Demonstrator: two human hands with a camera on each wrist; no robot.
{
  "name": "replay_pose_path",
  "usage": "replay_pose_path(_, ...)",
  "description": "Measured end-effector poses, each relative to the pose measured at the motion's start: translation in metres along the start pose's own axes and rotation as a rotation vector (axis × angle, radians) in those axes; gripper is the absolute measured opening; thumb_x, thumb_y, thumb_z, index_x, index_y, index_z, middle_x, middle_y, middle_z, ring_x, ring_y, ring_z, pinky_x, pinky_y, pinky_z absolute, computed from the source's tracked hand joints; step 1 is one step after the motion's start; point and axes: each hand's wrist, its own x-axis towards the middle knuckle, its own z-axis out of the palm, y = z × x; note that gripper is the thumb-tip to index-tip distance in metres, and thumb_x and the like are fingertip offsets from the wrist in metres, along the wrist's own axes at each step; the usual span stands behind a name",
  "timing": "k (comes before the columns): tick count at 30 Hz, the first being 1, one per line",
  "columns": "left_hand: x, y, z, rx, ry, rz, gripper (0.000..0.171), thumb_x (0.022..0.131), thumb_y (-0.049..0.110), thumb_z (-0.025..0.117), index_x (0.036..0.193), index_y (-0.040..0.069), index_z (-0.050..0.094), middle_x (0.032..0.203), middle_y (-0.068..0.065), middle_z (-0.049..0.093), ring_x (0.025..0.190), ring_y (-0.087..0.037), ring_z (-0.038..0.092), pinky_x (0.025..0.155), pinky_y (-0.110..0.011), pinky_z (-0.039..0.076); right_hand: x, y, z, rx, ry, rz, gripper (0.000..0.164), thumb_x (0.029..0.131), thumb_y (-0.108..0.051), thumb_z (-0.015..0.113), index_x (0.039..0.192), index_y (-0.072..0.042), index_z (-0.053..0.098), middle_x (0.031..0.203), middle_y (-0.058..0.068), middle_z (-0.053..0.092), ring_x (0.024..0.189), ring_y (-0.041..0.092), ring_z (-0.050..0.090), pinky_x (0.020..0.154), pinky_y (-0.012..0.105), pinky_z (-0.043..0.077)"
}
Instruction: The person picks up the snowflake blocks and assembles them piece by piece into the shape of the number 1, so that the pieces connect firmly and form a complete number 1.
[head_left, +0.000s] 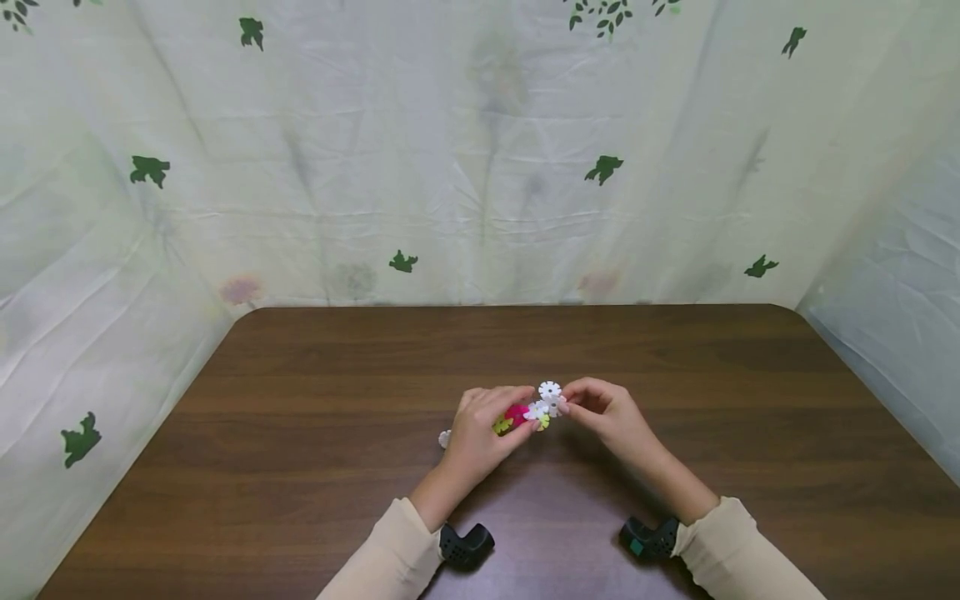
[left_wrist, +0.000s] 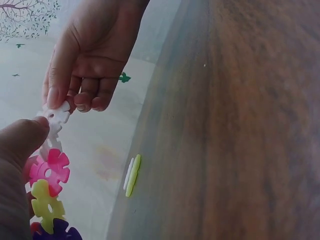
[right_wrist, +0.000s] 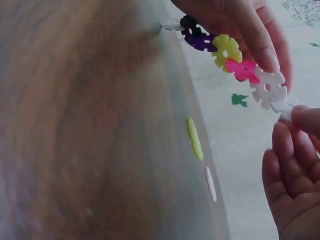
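A chain of interlocking flower-shaped plastic discs runs between my hands; the right wrist view shows white, black, purple, yellow, pink and white ones in a row. My left hand (head_left: 480,427) grips the chain, its thumb on the white disc (right_wrist: 268,89) beside the pink disc (right_wrist: 243,70). Between thumb and fingers, my right hand (head_left: 611,421) pinches another white disc (right_wrist: 282,109) at the chain's end, which meets that white disc at its edge. The purple disc (right_wrist: 202,42) and black disc (right_wrist: 190,26) hang toward the far end, largely hidden behind my left hand in the head view.
A loose yellow-green disc (right_wrist: 195,139) and a loose white disc (right_wrist: 210,184) lie flat on the brown wooden table (head_left: 300,500). A pale curtain (head_left: 450,167) with green bird shapes surrounds the table's back and sides. Each wrist carries a black device (head_left: 467,546).
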Motion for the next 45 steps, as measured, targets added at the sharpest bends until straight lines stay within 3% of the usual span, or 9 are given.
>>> replay_pose_path(8,0.001,0.004,-0.002,0.055,-0.015,0.062,0.039,0.069,0.02,0.078,0.104,0.009,0.065,0.096,0.001,0.065,0.087,-0.009,0.059,0.078,-0.034,0.038,-0.002,0.018,0.005,0.1,-0.006,0.052,0.019,0.08,0.005,0.062,0.097,0.009,0.058,0.074,0.009,0.058,0.067,0.014,0.056,0.06,0.024,0.047)
replay_pose_path(22,0.0,0.004,0.0,0.002,-0.021,0.041,0.039,0.066,0.023,0.079,0.1,0.01,0.065,0.089,0.003,0.064,0.077,-0.01,0.056,0.065,-0.021,0.044,-0.005,0.018,0.016,0.189,-0.044,0.13,0.023,0.081,0.003,0.062,0.102,0.009,0.056,0.076,0.008,0.061,0.067,0.015,0.059,0.063,0.029,0.05)
replay_pose_path(30,0.0,0.005,0.0,-0.009,-0.009,-0.015,0.037,0.068,0.02,0.079,0.1,0.009,0.065,0.089,0.002,0.064,0.077,-0.011,0.054,0.064,-0.021,0.043,-0.004,0.018,0.009,0.095,0.013,0.086,0.022,0.084,0.0,0.06,0.103,0.011,0.056,0.092,0.017,0.061,0.082,0.015,0.058,0.072,0.024,0.047)
replay_pose_path(36,-0.001,0.003,0.0,-0.017,0.042,-0.036,0.039,0.067,0.016,0.079,0.103,0.006,0.065,0.092,-0.001,0.064,0.076,-0.014,0.053,0.062,-0.022,0.042,-0.004,0.01,0.008,-0.059,-0.003,0.082,0.021,0.081,0.004,0.061,0.101,0.01,0.057,0.094,0.02,0.06,0.08,0.022,0.057,0.069,0.026,0.047)
replay_pose_path(45,0.0,0.002,0.0,0.0,0.086,-0.084,0.038,0.071,0.016,0.076,0.106,0.007,0.063,0.095,-0.001,0.064,0.079,-0.014,0.052,0.064,-0.022,0.043,-0.002,0.05,0.004,-0.275,-0.105,0.072,0.028,0.08,-0.007,0.067,0.106,-0.002,0.059,0.099,0.008,0.06,0.086,0.021,0.057,0.075,0.03,0.046)
